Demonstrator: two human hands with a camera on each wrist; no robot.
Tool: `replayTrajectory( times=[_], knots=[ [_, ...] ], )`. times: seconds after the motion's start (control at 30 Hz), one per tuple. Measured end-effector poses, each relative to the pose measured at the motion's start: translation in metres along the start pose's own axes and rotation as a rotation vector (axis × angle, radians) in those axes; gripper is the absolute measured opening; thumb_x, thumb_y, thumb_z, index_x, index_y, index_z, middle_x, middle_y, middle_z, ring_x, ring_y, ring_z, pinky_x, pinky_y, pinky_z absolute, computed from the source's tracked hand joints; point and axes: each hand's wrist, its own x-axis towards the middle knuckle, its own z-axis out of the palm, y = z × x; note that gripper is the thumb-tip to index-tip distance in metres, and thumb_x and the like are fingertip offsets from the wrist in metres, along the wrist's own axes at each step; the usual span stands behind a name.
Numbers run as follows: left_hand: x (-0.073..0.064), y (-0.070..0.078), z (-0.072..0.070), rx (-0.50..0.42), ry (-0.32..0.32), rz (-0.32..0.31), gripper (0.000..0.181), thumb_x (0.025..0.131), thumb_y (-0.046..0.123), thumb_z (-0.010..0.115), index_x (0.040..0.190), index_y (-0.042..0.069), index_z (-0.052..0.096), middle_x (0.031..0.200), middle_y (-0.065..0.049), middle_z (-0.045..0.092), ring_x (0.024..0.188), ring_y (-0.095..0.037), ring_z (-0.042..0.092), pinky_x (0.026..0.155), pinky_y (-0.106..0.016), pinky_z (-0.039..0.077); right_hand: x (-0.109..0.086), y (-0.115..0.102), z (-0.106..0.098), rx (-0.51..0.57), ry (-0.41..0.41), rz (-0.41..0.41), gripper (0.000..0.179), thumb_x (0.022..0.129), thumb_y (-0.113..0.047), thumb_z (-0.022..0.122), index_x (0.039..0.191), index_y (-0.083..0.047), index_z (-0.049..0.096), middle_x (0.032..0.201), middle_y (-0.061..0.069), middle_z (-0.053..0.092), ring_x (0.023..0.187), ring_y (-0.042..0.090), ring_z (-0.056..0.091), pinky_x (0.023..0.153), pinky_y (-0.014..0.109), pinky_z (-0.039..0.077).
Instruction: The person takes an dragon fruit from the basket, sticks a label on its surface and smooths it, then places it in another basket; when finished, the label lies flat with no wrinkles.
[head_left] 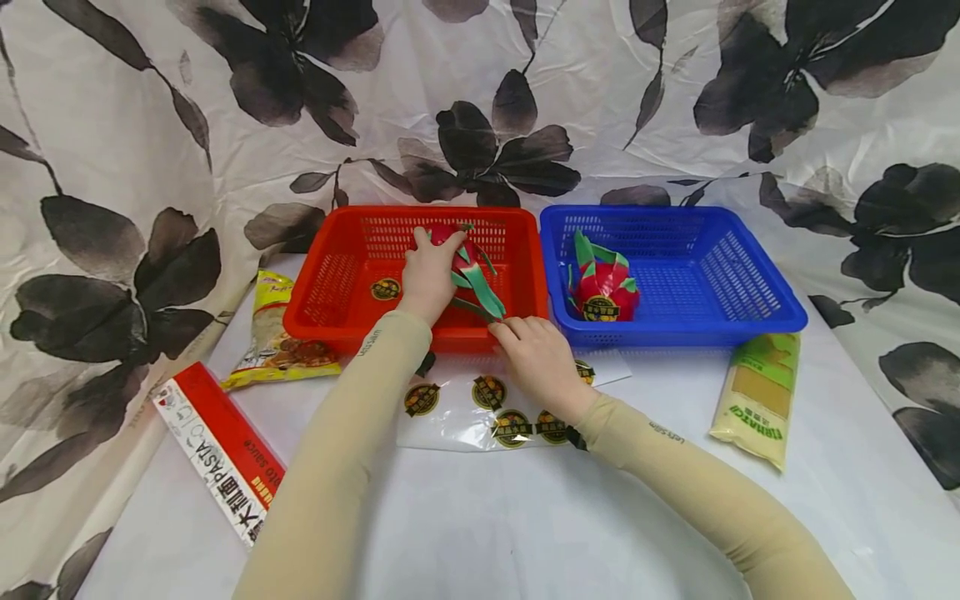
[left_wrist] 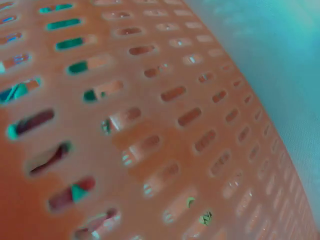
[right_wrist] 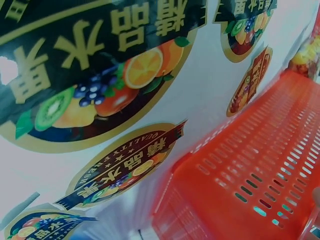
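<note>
My left hand (head_left: 429, 275) reaches into the red basket (head_left: 300, 304) and grips a pinkish-red dragon fruit (head_left: 444, 234) near the far side. Long green leaves (head_left: 483, 292) trail from the fruit toward the near rim. At that rim my right hand (head_left: 542, 358) has its fingertips beside the leaf tips. Whether they pinch a leaf or only rest on the rim is hidden. A round black-and-gold sticker (head_left: 386, 288) shows inside the basket, left of my left hand. In the left wrist view the slotted basket wall (left_wrist: 165, 107) hides most of what lies behind.
Another stickered dragon fruit (head_left: 606, 287) sits in the blue basket (head_left: 780, 312). A sheet of fruit stickers (head_left: 450, 429) lies in front. Around stand a yellow snack bag (head_left: 273, 333), a pasta box (head_left: 221, 446) and a green-yellow packet (head_left: 761, 400).
</note>
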Motion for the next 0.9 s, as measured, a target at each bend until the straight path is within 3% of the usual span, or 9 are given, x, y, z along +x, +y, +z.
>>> replayTrajectory(
  times=[0.2,0.5,0.7,0.9],
  knots=[
    [-0.008,-0.007,-0.006,-0.161,0.067,0.008,0.076,0.073,-0.004,0.069,0.135,0.03,0.041,0.144,-0.022,0.016,0.109,-0.047,0.043,0.078,-0.051,0.052,0.0,0.0,-0.003,0.024,-0.053,0.01,0.028,0.086,-0.019,0.063,0.112,-0.008,0.061,0.102,0.005,0.065,0.089,0.022,0.061,0.086,0.033,0.047],
    [-0.021,-0.02,-0.006,-0.349,0.201,0.062,0.078,0.07,-0.01,0.063,0.133,0.029,0.042,0.146,-0.018,0.014,0.12,-0.045,0.035,0.086,-0.051,0.049,-0.001,0.003,-0.012,0.174,-0.183,0.089,0.032,0.089,-0.026,0.059,0.116,-0.009,0.059,0.111,0.005,0.062,0.102,0.022,0.058,0.096,0.036,0.043],
    [-0.028,-0.022,-0.011,-0.446,0.299,0.1,0.073,0.073,-0.009,0.064,0.131,0.03,0.042,0.144,-0.015,0.016,0.124,-0.04,0.035,0.092,-0.047,0.047,-0.004,0.011,-0.023,0.345,-0.164,0.171,0.033,0.089,-0.023,0.059,0.117,-0.005,0.057,0.117,0.01,0.057,0.109,0.023,0.053,0.09,0.035,0.049],
    [-0.04,-0.016,-0.024,-0.49,0.327,0.132,0.073,0.074,-0.01,0.064,0.13,0.031,0.042,0.143,-0.014,0.018,0.124,-0.037,0.038,0.091,-0.044,0.048,-0.01,0.025,-0.032,0.387,-0.129,0.201,0.035,0.09,-0.021,0.059,0.119,-0.002,0.055,0.119,0.012,0.055,0.115,0.026,0.05,0.097,0.038,0.045]
  ],
)
